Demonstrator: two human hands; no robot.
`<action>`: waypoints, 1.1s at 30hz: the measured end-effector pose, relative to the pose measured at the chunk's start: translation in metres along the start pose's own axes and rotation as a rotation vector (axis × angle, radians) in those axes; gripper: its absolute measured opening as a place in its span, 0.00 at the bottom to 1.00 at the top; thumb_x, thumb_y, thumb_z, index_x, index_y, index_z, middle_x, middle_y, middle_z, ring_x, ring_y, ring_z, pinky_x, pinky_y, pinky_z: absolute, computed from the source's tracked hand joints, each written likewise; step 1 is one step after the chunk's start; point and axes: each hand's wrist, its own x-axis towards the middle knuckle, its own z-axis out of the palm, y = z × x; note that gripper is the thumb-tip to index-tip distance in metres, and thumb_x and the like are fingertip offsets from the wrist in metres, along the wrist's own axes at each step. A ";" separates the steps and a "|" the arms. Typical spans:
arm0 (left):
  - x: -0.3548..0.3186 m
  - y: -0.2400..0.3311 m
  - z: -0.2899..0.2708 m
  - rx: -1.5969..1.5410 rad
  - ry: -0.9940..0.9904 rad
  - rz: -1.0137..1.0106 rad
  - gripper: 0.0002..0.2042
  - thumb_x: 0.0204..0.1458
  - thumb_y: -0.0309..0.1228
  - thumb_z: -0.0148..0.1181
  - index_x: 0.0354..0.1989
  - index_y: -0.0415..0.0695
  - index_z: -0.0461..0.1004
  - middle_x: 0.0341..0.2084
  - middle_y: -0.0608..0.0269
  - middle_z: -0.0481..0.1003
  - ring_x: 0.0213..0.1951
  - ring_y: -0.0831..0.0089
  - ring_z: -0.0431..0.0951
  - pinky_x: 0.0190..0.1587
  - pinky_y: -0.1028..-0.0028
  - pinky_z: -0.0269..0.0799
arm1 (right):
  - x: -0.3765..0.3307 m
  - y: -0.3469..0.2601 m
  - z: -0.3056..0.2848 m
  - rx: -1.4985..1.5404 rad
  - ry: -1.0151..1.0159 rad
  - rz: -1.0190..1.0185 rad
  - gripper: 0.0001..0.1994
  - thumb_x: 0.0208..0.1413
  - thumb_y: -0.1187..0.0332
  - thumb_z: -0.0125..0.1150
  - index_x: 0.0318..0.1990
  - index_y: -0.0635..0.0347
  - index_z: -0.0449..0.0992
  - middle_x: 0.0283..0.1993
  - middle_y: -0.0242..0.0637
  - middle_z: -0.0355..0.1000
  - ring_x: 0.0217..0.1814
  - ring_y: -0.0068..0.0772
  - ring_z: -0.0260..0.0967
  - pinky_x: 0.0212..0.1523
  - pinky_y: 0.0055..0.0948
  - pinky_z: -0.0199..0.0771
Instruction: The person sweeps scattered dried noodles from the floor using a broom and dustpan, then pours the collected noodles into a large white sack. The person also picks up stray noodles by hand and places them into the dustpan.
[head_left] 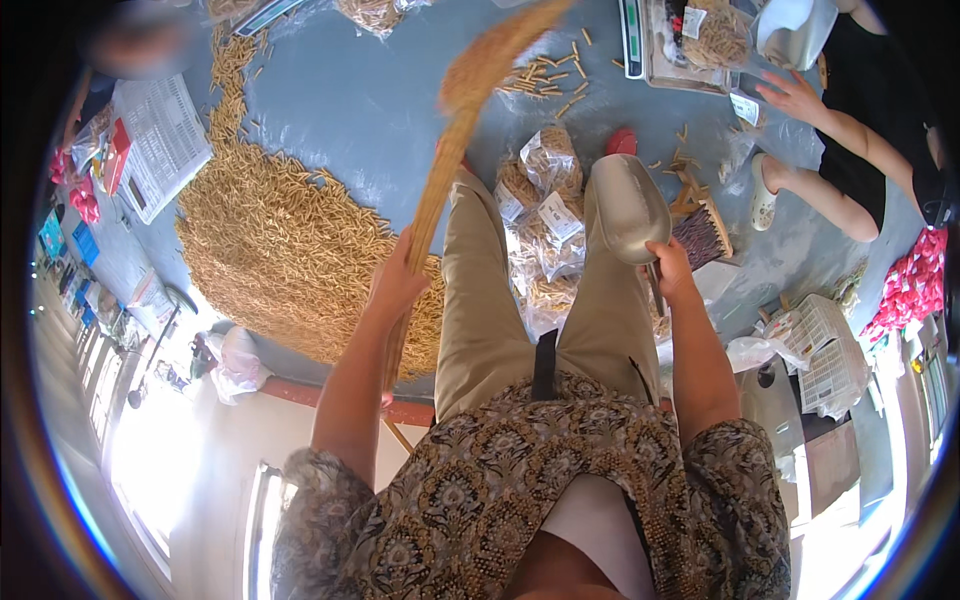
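My left hand (398, 288) is closed around the stick of a straw broom (492, 62), which slants up across the view; its head is blurred by motion. By its short handle my right hand (672, 266) grips a metal scoop (630, 205), held over my right leg. The scoop's bowl looks bare inside. To the left of my legs spreads a wide heap of short, tan, stick-like pieces (285, 240) on the grey floor (340, 100). Clear plastic bags (550, 215) packed with similar pieces, some with white labels, lie between my legs.
Loose pieces (550, 75) are scattered ahead of me. At upper right, a co-worker's hand (790, 98) reaches near a scale (685, 70) bearing a filled bag. White crates (160, 145) stand at left. A brush (700, 235) lies right of the scoop, with pink-red bundles (910, 285) farther right.
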 end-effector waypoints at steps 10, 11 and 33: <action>0.057 -0.006 0.095 -1.186 0.016 -0.189 0.35 0.32 0.19 0.60 0.56 0.36 0.54 0.31 0.59 0.70 0.27 0.74 0.71 0.27 0.77 0.68 | 0.007 -0.012 0.039 -0.166 -0.034 -0.012 0.10 0.47 0.73 0.49 0.40 0.59 0.64 0.24 0.38 0.67 0.15 0.32 0.64 0.12 0.28 0.61; 0.057 0.004 0.105 -1.158 0.036 -0.189 0.37 0.32 0.19 0.60 0.57 0.36 0.53 0.30 0.60 0.70 0.27 0.74 0.70 0.27 0.77 0.68 | 0.006 -0.014 0.041 -0.169 -0.024 -0.007 0.10 0.47 0.73 0.49 0.40 0.59 0.64 0.24 0.39 0.68 0.15 0.33 0.64 0.11 0.28 0.60; -0.041 -0.091 0.035 -0.866 0.049 -0.292 0.41 0.31 0.20 0.57 0.60 0.42 0.48 0.33 0.62 0.70 0.28 0.77 0.70 0.26 0.78 0.68 | 0.036 -0.041 0.070 -0.256 0.026 -0.087 0.12 0.46 0.75 0.50 0.41 0.60 0.65 0.24 0.40 0.68 0.14 0.32 0.64 0.10 0.26 0.60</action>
